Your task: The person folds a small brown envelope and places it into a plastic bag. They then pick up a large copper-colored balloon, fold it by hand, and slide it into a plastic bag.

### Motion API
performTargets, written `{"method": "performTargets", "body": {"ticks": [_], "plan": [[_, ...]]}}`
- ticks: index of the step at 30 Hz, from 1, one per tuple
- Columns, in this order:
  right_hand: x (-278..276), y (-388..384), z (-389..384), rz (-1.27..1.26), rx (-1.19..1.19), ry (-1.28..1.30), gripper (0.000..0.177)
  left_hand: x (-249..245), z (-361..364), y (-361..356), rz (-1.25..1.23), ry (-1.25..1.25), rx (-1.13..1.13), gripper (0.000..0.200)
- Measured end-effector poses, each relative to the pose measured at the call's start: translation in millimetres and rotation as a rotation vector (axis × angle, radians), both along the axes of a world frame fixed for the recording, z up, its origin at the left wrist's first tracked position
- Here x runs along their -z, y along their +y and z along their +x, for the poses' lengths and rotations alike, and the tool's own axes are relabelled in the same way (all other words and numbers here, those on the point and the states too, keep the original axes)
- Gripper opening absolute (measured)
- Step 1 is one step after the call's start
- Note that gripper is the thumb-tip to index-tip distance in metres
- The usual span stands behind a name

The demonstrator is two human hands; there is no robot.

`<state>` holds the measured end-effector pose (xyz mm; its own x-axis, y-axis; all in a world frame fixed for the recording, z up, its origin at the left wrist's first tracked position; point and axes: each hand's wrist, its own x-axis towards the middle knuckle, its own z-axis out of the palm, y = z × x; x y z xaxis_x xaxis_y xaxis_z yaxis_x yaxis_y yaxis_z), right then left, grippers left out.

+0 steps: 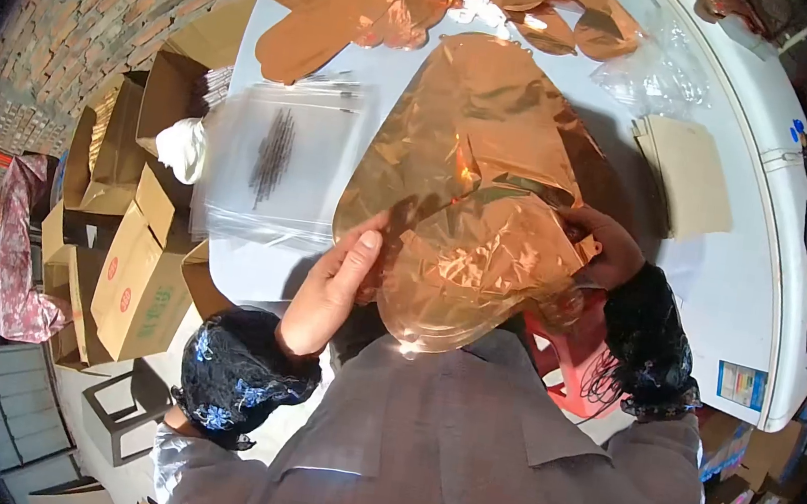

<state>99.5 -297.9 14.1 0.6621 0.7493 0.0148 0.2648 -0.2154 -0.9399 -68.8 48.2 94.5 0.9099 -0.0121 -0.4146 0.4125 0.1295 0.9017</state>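
A flat copper-coloured foil balloon (481, 110) spans the space before me, its broad rounded end toward my lap and its near part creased and folded. My left hand (335, 279) pinches its left edge, thumb on top and the other fingers mostly hidden underneath. On the opposite side my right hand (610, 249) is closed around the crumpled right edge, its fingertips partly covered by foil. More copper foil balloons (327, 16) lie piled at the far side of the table. Left of the held balloon are stacked clear plastic bags (317, 176) with dark printing.
The white table (249, 278) carries cardboard sheets (699, 183) and crumpled clear plastic (657, 77) on the right. A white appliance (772, 287) borders it. Open cartons (133, 279) and a dark stool (117, 408) stand left, near a brick wall (111, 5). A red chair (579, 364) is partly visible below.
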Motion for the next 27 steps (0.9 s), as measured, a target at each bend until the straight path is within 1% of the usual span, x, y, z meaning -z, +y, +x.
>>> {"method": "performTargets", "body": {"ticks": [3,5,6,7,8,10,11,12,13,15,17,19,20,21,24,25,27], "plan": [[-2,8,0,-0.041,-0.034,-0.020,0.078,7,-3,-4,-0.086,0.006,-0.019,0.065],[-10,22,-6,0.043,0.109,0.389,0.075,18,-4,-7,-0.192,0.057,-0.129,0.065],[1,22,-6,0.084,0.152,0.515,0.073,22,-7,-7,-0.246,0.088,-0.188,0.064],[12,22,-6,0.128,0.204,0.639,0.071,24,-8,-4,-0.274,0.127,-0.213,0.058],[55,15,5,0.175,0.227,0.679,0.067,24,-9,-5,-0.307,0.119,-0.267,0.056],[58,27,6,0.166,0.199,0.575,0.060,16,-10,-7,-0.315,0.066,-0.278,0.057],[54,23,5,0.105,0.151,0.440,0.058,20,-12,-4,-0.315,0.100,-0.261,0.055],[39,28,1,0.046,0.103,0.307,0.055,26,-14,1,-0.317,0.135,-0.244,0.053],[31,30,-2,0.020,0.089,0.234,0.055,30,-16,4,-0.319,0.169,-0.227,0.051],[17,34,-5,-0.030,0.064,0.082,0.054,28,-16,5,-0.249,0.187,-0.152,0.043],[-14,54,-10,0.144,0.270,0.711,0.057,32,-15,7,-0.176,0.211,-0.098,0.034],[-17,58,-11,0.164,0.280,0.761,0.060,43,-14,14,-0.140,0.125,-0.051,0.041],[-9,52,-10,0.095,0.186,0.498,0.062,45,-14,15,-0.123,0.083,-0.027,0.044],[-4,47,-9,0.024,0.091,0.237,0.064,31,-13,5,-0.058,0.039,-0.106,0.041],[6,36,-6,0.004,0.044,-0.028,0.072,48,-11,13,-0.039,-0.113,-0.080,0.039],[8,33,-2,-0.023,0.012,-0.110,0.074,49,-8,19,-0.023,-0.072,-0.038,0.040],[13,29,4,-0.073,-0.050,-0.274,0.077,42,-7,17,-0.052,-0.051,-0.091,0.038]]}}
